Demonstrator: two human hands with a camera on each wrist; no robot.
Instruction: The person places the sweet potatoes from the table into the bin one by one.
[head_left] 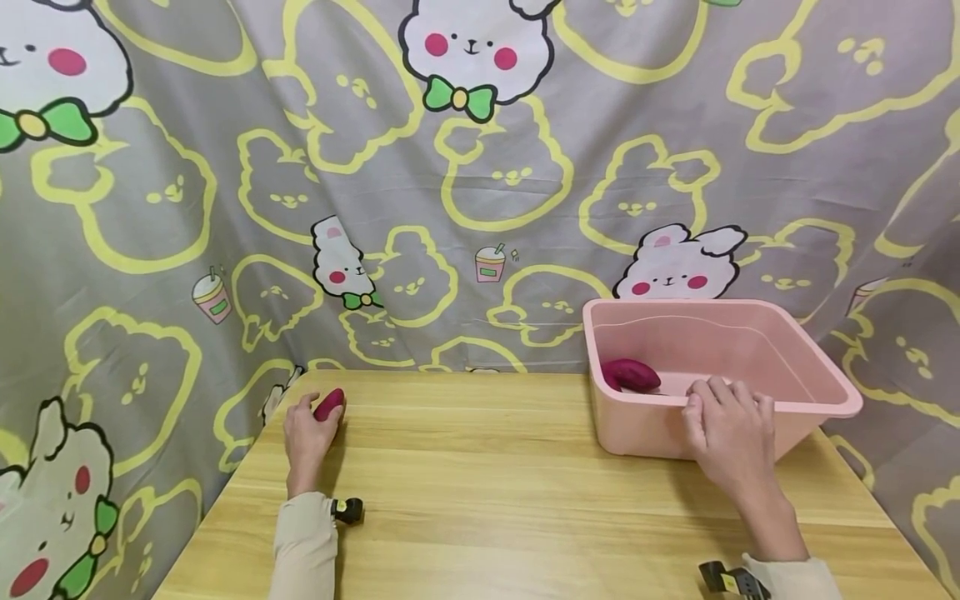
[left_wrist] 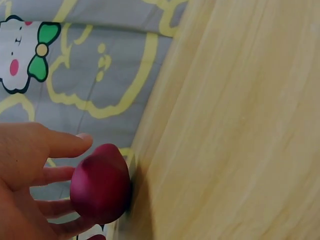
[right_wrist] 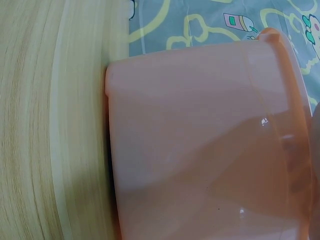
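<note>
My left hand [head_left: 309,437] is at the far left of the table, its thumb and fingers about a dark magenta, rounded toy with a blunt tip [head_left: 330,405]. In the left wrist view the toy [left_wrist: 101,185] hides some fingertips; a sliver of magenta shows at the bottom edge. My right hand [head_left: 731,429] grips the near rim of a pink plastic bin [head_left: 622,429], fingers curled over it. Inside the bin, at its left end, lies a dark magenta curved toy [head_left: 637,375], partly hidden by the near wall.
The wooden table [head_left: 465,500] spreads between the two hands. Behind and beside it hangs a grey curtain [head_left: 420,192] printed with bears and rabbits. The bin stands at the back right, close to the curtain. Each wrist wears a small black camera [head_left: 348,510].
</note>
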